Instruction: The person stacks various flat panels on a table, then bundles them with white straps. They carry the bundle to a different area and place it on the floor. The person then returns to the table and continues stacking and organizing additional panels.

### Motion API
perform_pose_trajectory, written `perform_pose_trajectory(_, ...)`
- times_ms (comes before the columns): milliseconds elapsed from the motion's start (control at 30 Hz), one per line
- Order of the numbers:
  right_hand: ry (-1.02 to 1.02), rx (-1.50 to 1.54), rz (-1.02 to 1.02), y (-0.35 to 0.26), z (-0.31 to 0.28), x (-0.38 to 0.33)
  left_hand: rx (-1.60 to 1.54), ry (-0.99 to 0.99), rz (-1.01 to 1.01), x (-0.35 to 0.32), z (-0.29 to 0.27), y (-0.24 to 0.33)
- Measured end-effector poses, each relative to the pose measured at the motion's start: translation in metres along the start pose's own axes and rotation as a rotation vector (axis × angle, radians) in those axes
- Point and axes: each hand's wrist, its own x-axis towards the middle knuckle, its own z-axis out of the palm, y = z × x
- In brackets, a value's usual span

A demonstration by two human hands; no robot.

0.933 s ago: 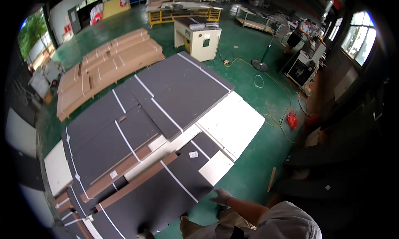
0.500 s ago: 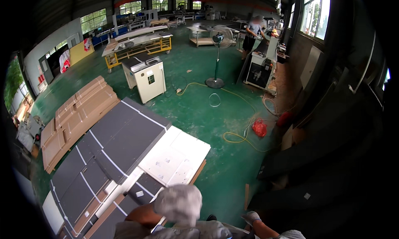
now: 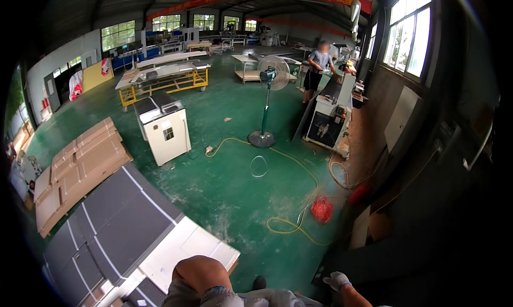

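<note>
My left forearm is bent across my body at the lower edge. A grey-white glove covers my left hand (image 3: 219, 295), which is close to my clothes; its fingers are hidden. My right hand (image 3: 337, 281), in a pale knit glove, hangs at the lower right with fingers stretched out and nothing visible in them. It is beside the edge of a large dark panel (image 3: 368, 269); whether they touch I cannot tell. To my left lie stacked dark grey boards (image 3: 128, 216) bound with white straps, and white boards (image 3: 187, 248) at their near end.
Brown flat cartons (image 3: 85, 168) are stacked at left. A cream cabinet (image 3: 168, 138) and a standing fan (image 3: 265, 109) rise ahead. A yellow hose (image 3: 302, 171) and a red bag (image 3: 321, 209) lie on the green floor. Another person (image 3: 319, 66) works at a machine (image 3: 331, 114).
My view has tilted up and shifted right. My left hand has drawn back from over the boards toward my body. My right hand remains low beside the dark panel.
</note>
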Motion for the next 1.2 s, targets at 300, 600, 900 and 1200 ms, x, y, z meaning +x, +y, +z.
perform_pose_trajectory(300,-0.32,0.45,0.76,0.017,-0.096,0.164,0.622,-0.007,-0.081,-0.21,-0.14,-0.2)
perform_pose_trajectory(600,-0.287,0.315,-0.066,-0.045,-0.129,0.548,-0.563,0.016,-0.404,-0.213,-0.396,-0.453)
perform_pose_trajectory(900,-0.038,0.108,-0.233,-0.406,-0.418,0.991,0.497,1.27,-1.711,-0.479,-0.552,-0.449)
perform_pose_trajectory(1200,-0.229,0.263,-0.115,-0.575,-0.452,1.208,0.602,1.68,-1.805,-0.663,-0.883,-0.561)
